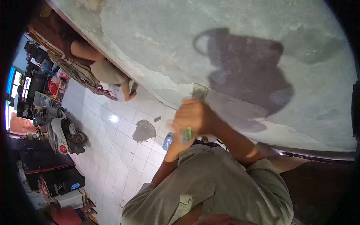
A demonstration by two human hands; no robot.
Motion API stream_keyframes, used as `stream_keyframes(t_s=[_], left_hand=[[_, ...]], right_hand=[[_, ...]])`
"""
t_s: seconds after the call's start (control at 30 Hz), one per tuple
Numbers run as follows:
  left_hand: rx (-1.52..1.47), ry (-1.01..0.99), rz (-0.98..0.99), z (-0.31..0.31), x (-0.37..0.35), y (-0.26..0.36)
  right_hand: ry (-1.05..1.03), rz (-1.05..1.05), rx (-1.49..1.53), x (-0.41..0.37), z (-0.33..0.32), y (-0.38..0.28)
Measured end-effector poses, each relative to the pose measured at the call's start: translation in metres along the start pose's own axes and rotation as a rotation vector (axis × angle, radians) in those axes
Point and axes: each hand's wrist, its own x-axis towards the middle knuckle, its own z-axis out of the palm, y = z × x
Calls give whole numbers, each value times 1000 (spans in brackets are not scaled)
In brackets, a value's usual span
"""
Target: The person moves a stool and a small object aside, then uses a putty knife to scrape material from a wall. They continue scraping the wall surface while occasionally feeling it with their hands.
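Note:
Both my hands are clasped together on a scraper [199,91] whose flat metal blade presses against the grey plastered wall [157,41]. My right hand [195,112] wraps the upper part of the handle just below the blade. My left hand [179,132] grips lower down, where the green handle end [186,134] pokes out between the fingers. A paler smoothed strip [240,108] runs along the wall beside the blade. My shadow [247,71] falls on the wall above it.
Another person [103,69] crouches by the wall's base further along. On the white tiled floor [108,150] lie a grey plaster blob [144,130] and a blue object [167,142]. A parked scooter [58,131] and cluttered goods [48,183] stand beyond.

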Motion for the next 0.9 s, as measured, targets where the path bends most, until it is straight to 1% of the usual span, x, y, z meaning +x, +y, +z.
stream_keyframes(t_s=[0.03, 0.07, 0.1, 0.17, 0.2, 0.23, 0.27, 0.3, 0.33, 0.37, 0.4, 0.43, 0.47, 0.5, 0.53, 0.57, 0.6, 0.63, 0.7, 0.73, 0.83, 0.87, 0.9], left_hand=[[55, -21, 67, -1, -1, -3], [112, -43, 140, -2, 1, -7], [173, -68, 209, -4, 2, -8], [296, -120, 352, -6, 7, -9], [357, -144, 418, -7, 8, -9], [419, -166, 479, -8, 8, -8], [402, -58, -102, 17, 24, 20], [401, -59, -101, 24, 21, 32], [427, -80, 58, 26, 25, 40], [450, -101, 221, 27, 32, 44], [452, -100, 221, 18, 34, 25], [508, -138, 147, -1, 30, -17], [564, -181, 71, -21, 23, -58], [618, -226, -1, -30, 18, -78], [619, -233, -6, -19, 18, -58], [499, -93, -11, 3, 22, -20], [381, 41, -11, 13, 28, 1], [383, 28, 2, 10, 36, -4], [402, 19, 4, 5, 46, -15], [413, 16, -7, 2, 43, -21], [441, 0, -8, -11, 53, -35], [453, -10, -3, -14, 61, -39], [466, -27, 7, -25, 33, -43]], right_hand=[[-12, 69, -102, -1, -4, 8], [26, 18, -34, -1, 2, 7], [26, 18, -34, 1, 4, -3], [-48, -17, 91, 8, 3, -23], [6, -45, 22, 4, 7, -18], [7, -40, 28, -5, 6, 0], [-42, 198, 29, -19, -1, 28], [-91, 428, 21, -26, -6, 41], [-55, 365, -21, -20, -6, 32], [-51, 360, -28, -11, -5, 18], [-49, 215, 29, -5, -3, 0], [-44, 79, 93, -4, 0, -9], [9, -1, -2, -7, 1, -4], [15, 9, 0, -14, 4, 7], [9, 55, -1, -24, 9, 25], [2, 99, -6, -34, 13, 41], [-2, 139, -16, -36, 13, 50], [5, 132, -32, -29, 11, 41], [-91, 4, 8, -17, 16, 1], [-101, -51, -45, -14, 13, 1], [-91, -8, -37, -12, 10, 27], [-149, 52, 64, -12, 13, 27], [-141, 49, 54, -10, 16, 19]])
